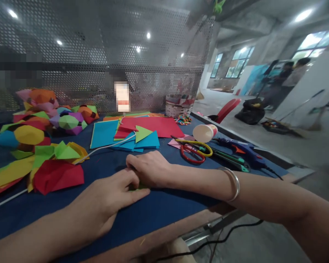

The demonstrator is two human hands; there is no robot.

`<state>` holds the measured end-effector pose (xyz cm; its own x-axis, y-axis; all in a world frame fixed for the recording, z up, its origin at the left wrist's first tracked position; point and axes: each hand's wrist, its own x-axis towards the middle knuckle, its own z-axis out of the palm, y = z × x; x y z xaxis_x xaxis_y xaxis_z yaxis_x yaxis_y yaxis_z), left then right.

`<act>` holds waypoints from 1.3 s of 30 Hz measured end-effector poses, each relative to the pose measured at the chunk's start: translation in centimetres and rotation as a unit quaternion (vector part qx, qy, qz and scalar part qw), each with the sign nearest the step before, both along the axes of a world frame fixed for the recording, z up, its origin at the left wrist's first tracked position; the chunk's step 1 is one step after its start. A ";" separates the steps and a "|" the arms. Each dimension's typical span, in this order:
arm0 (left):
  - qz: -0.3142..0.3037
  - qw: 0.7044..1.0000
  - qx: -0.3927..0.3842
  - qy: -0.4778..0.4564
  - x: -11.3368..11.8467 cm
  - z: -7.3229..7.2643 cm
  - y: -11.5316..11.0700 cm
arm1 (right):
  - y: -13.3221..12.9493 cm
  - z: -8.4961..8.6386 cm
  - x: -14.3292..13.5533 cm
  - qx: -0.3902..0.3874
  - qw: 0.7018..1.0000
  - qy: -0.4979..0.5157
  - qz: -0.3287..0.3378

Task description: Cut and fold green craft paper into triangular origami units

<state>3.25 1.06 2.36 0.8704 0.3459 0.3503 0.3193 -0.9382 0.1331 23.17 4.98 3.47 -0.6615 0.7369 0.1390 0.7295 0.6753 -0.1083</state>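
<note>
Near the front of the blue-covered table (142, 219), my left hand (112, 197) and my right hand (150, 168) meet. Their fingers are closed around a small piece of green paper (143, 186), mostly hidden beneath them. A silver bangle circles my right wrist. Just beyond my hands lie blue paper sheets (105, 133), red sheets (164, 126) and a light green triangle (143, 133). Red-handled scissors (193, 157) with one yellow handle rest to the right of my right hand.
Folded paper shapes (68, 122) and a red paper piece (57, 175) lie left. At right are a paper cup (204, 133), a green cutter (233, 160) and a blue glue gun (244, 151). A basket (179, 105) stands behind. A white cord crosses the table.
</note>
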 end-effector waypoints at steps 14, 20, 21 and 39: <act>-0.027 0.997 -0.051 0.042 -2.1 3.0 -1.1 | 0.0 0.3 0.0 0.005 1.000 0.000 -0.009; -0.006 0.994 -0.048 0.102 -4.2 3.0 -2.4 | -0.3 0.4 0.1 0.013 1.000 0.001 -0.012; -0.004 0.993 -0.048 0.104 -4.3 3.1 -2.5 | -0.3 0.4 0.1 0.013 1.000 0.001 -0.013; -0.034 0.997 -0.058 0.031 -0.3 2.3 -0.1 | -0.2 0.6 0.6 0.002 1.000 0.005 0.008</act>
